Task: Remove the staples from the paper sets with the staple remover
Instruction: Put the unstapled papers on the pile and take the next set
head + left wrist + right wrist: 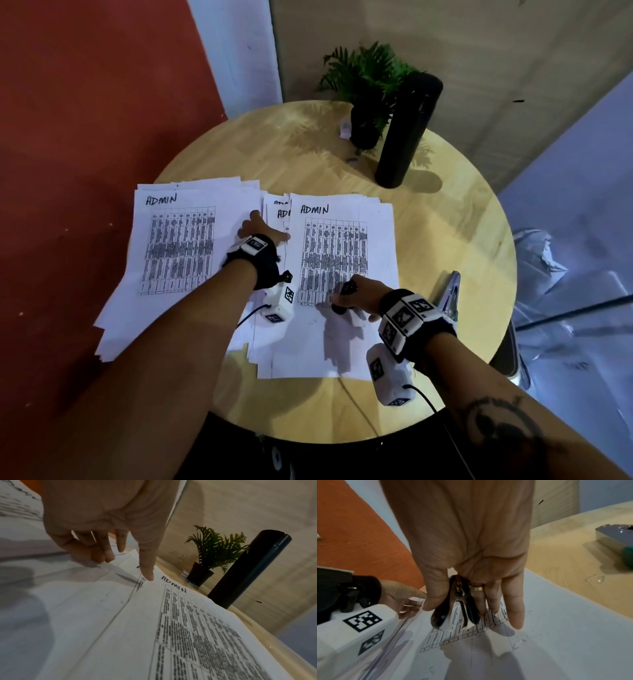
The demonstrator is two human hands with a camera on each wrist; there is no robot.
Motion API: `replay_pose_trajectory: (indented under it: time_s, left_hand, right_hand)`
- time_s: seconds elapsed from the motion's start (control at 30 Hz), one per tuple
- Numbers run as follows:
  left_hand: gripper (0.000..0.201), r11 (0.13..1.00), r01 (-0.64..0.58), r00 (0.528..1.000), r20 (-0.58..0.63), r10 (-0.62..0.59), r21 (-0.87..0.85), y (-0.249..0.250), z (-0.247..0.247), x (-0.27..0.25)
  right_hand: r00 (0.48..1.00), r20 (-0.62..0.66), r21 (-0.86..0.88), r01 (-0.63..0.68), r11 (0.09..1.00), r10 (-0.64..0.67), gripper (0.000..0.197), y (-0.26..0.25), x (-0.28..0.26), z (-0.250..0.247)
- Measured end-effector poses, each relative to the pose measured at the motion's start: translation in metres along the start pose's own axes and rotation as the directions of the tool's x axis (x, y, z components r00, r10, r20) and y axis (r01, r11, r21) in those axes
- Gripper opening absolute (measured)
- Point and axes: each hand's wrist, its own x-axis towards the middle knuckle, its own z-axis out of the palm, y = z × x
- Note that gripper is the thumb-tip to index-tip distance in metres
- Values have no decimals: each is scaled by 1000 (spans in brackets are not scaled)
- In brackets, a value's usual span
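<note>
Papers in two spread piles cover the near half of a round wooden table point(462, 219) in the head view: the left pile point(178, 240) and the right pile point(346, 253), each headed "ADMIN". The left hand point(258, 229) lies between them, fingers spread and flat on the sheets. The right hand point(359, 294) grips the black staple remover point(344, 296) over the lower part of the right pile. A potted plant point(366, 89) and a tall black cylinder point(407, 130) stand at the far edge.

Left wrist view: the left hand's fingers point(145, 561) reach down, the index tip touching the paper beside "ADMIN".

Right wrist view: thumb and fingers pinch the staple remover, its metal jaws just above the printed table; a stapler point(616, 536) lies apart on the table.
</note>
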Motion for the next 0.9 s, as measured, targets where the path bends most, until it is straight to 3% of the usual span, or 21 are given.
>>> replay_pose_trajectory:
  time_s: [0.2, 0.33, 0.43, 0.53, 0.63, 0.77, 0.9]
  left_hand:
    - [75, 998, 0, 1000, 12, 0, 62, -3, -5, 15]
    - [84, 996, 91, 994, 63, -93, 23, -19, 4, 47]
    - [63, 996, -25, 1000, 7, 24, 86, -6, -4, 13]
    - [44, 987, -163, 984, 70, 162, 3, 2, 2, -15]
    - [52, 984, -165, 978, 118, 172, -69, -5, 9, -20]
    - [69, 974, -63, 947, 296, 128, -219, -18, 9, -19]
    - [80, 931, -55, 956, 249, 153, -360, -28, 12, -20]
  right_hand:
    - [1000, 16, 10, 17, 1000, -17, 33, 3, 3, 0]
    - [1000, 9, 32, 15, 999, -15, 31, 4, 1, 1]
    - [1000, 17, 35, 16, 999, -17, 31, 4, 2, 1]
    - [1000, 7, 36, 24, 999, -24, 30, 5, 2, 3]
    - [999, 11, 34, 33, 999, -33, 30, 6, 0, 2]
    - [999, -5, 42, 35, 999, -35, 33, 5, -1, 2]
    - [999, -37, 76, 35, 996, -32, 32, 5, -2, 2]
